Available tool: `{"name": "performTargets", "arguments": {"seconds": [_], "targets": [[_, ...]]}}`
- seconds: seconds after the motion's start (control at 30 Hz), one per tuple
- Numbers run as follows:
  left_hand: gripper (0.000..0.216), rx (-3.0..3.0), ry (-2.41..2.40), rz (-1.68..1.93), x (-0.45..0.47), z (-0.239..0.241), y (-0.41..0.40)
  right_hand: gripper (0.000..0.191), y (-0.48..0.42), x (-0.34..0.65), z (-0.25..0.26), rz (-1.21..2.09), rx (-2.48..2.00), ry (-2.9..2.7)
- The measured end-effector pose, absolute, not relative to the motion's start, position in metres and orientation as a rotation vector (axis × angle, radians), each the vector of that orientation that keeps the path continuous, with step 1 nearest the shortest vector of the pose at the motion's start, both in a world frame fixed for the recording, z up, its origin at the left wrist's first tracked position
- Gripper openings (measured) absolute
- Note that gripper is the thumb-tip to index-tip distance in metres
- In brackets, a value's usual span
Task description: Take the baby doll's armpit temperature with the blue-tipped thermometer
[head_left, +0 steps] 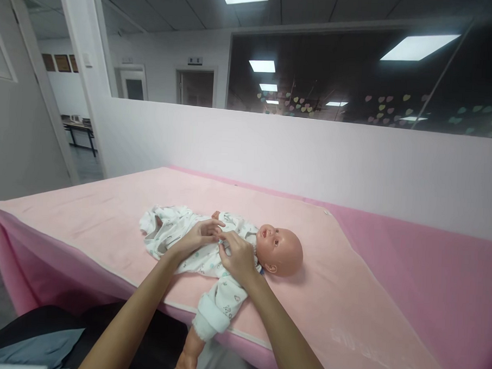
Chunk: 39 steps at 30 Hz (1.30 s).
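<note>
A baby doll [284, 251] lies on its back on the pink table, its bald head to the right. It wears a white patterned baby outfit [204, 259], and one sleeved arm [221, 306] hangs toward me over the table edge. Over the doll's chest, my left hand [201, 236] has its fingers bent and drawn together at the front of the outfit. Touching the same spot, my right hand [238, 256] pinches a small bit of the cloth between thumb and fingers. What exactly lies under the fingertips is partly hidden.
A pale pink sheet [118, 217] covers the table, over a darker pink cloth [430, 258]. Behind it stands a white half wall [292, 154] with windows above. My legs are below the near edge. A door [21, 104] is at the left.
</note>
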<state>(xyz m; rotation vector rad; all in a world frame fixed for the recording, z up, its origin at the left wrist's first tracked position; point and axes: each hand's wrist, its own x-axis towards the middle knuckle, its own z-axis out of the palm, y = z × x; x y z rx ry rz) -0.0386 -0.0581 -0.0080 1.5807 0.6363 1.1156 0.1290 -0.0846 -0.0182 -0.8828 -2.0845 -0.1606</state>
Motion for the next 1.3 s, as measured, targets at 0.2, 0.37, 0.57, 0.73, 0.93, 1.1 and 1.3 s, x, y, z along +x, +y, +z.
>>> {"name": "performTargets", "arguments": {"seconds": [0.2, 0.37, 0.57, 0.73, 0.93, 1.1, 1.3], "targets": [[0.039, 1.567, 0.641, 1.126, -0.0379, -0.0076, -0.0585, 0.024, -0.0842, 0.1289, -0.0177, -0.18, -0.892, -2.093], [0.038, 1.561, 0.629, 1.126, -0.0372, -0.0068, -0.0598, 0.022, -0.0847, 0.1292, -0.0176, -0.18, -0.901, -2.1], [0.039, 1.564, 0.642, 1.126, -0.0375, -0.0073, -0.0595, 0.022, -0.0856, 0.1293, -0.0176, -0.179, -0.903, -2.1], [0.039, 1.565, 0.645, 1.124, -0.0373, -0.0059, -0.061, 0.021, -0.0866, 0.1288, -0.0179, -0.159, -0.904, -2.102], [0.038, 1.559, 0.64, 1.123, -0.0374, -0.006, -0.0606, 0.022, -0.086, 0.1288, -0.0177, -0.179, -0.917, -2.105], [0.038, 1.568, 0.635, 1.127, -0.037, -0.006, -0.0604, 0.024, -0.0865, 0.1294, -0.0173, -0.196, -0.911, -2.107], [0.039, 1.565, 0.647, 1.131, -0.0363, -0.0059, -0.0606, 0.02, -0.0866, 0.1286, -0.0169, -0.21, -0.913, -2.111]]}}
